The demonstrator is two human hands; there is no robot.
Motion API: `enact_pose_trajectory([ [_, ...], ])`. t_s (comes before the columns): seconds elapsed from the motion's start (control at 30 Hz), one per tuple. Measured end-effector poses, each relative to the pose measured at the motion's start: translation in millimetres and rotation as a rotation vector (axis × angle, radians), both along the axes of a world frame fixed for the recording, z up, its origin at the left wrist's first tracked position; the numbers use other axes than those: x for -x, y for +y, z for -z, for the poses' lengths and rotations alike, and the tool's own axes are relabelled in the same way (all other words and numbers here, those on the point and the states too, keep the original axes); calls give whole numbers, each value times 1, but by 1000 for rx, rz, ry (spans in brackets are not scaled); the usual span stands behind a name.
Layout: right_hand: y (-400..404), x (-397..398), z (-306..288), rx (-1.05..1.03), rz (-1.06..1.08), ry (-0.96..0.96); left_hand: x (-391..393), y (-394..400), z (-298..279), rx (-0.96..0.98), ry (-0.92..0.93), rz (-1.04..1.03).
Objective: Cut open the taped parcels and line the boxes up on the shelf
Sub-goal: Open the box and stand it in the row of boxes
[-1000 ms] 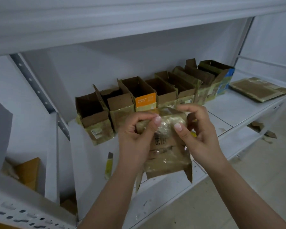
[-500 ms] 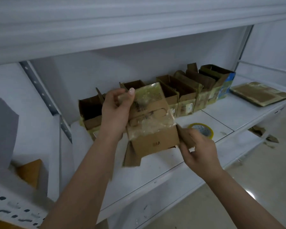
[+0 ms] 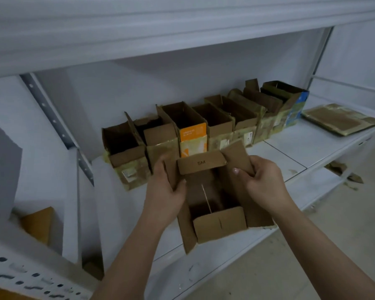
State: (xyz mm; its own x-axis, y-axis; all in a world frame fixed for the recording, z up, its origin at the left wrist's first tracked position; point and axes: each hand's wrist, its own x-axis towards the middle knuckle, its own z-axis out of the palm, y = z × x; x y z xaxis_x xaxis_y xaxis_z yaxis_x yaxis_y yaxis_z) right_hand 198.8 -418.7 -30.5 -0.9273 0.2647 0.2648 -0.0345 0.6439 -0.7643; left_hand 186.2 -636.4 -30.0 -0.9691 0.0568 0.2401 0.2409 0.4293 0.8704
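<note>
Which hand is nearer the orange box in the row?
Left. The left hand grips the open box's left flap just below the orange box; the right hand holds the right flap, further right.

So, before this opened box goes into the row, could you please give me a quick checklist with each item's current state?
1. Box open: the held box has all its flaps spread and looks empty inside. Ok.
2. Grip: left hand holds the left flap, right hand the right flap. Ok.
3. Row to join: the row of opened boxes stands along the back wall. Ok.
4. Free spot: bare shelf shows in front of the row; whether a gap remains beside the leftmost box is unclear. Cannot tell.
5. Flat cardboard piece lies apart at the right end. Ok.
6. Cutter put away safely: not in view. Cannot tell.
</note>
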Motion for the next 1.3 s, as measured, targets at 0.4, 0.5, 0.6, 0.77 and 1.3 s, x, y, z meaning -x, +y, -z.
enact_pose_trajectory([
  [0.4,-13,24,23,-73,-127,-329,2,-17,21,12,-379,22],
  [0.5,-15,16,17,-191,-152,-381,-3,-18,25,127,-296,-22],
  [0.6,-22,6,12,-343,-182,-429,-1,-19,25,162,-254,-48],
  [0.77,-21,-5,6,-365,-98,-347,4,-9,15,207,-83,-64],
  [1.3,188,-26,-21,-245,166,-71,21,207,-29,41,203,108],
])
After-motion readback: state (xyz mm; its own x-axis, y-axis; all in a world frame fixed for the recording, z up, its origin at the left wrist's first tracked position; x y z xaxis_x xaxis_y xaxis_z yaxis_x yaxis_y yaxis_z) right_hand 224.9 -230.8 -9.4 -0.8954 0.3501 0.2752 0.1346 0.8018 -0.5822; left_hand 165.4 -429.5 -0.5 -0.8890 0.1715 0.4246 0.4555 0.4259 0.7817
